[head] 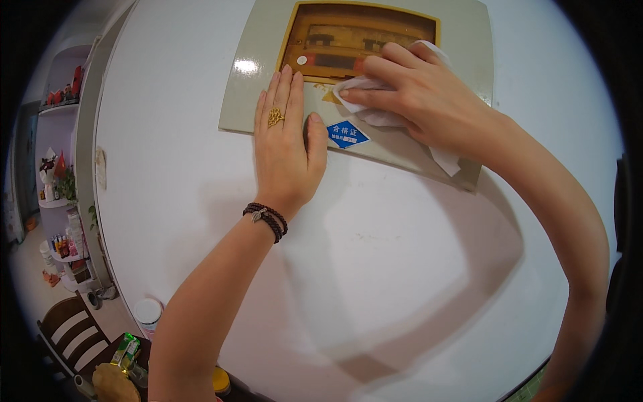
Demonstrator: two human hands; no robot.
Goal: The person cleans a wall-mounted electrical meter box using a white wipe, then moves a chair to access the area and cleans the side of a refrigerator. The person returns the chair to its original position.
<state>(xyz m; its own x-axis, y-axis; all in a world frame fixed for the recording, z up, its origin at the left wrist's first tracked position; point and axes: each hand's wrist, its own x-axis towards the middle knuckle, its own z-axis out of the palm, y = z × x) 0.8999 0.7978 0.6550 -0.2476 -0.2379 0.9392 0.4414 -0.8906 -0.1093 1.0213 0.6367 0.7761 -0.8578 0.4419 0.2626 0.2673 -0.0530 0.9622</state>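
An electrical distribution box cover [236, 103] is fixed on a white wall. Its amber see-through window [369, 30] has a yellow frame, and dark breaker parts show behind it. My left hand [286, 135] lies flat on the cover's lower left, fingertips at the window's lower edge; it wears a gold-coloured ring and a dark beaded bracelet. With my right hand [412, 95] I press a white cloth or tissue [377, 116] against the cover below the window. Beside the cloth is a brownish-yellow residue patch [329, 94]. A blue diamond sticker [347, 133] bearing writing sits between my hands.
White wall [371, 226] spreads around the box, with faint smudges below it. To the left stand corner shelves [60, 203] with bottles and ornaments. A wooden chair [75, 326], a white-lidded jar [148, 311] and a table with a green packet [125, 349] are at lower left.
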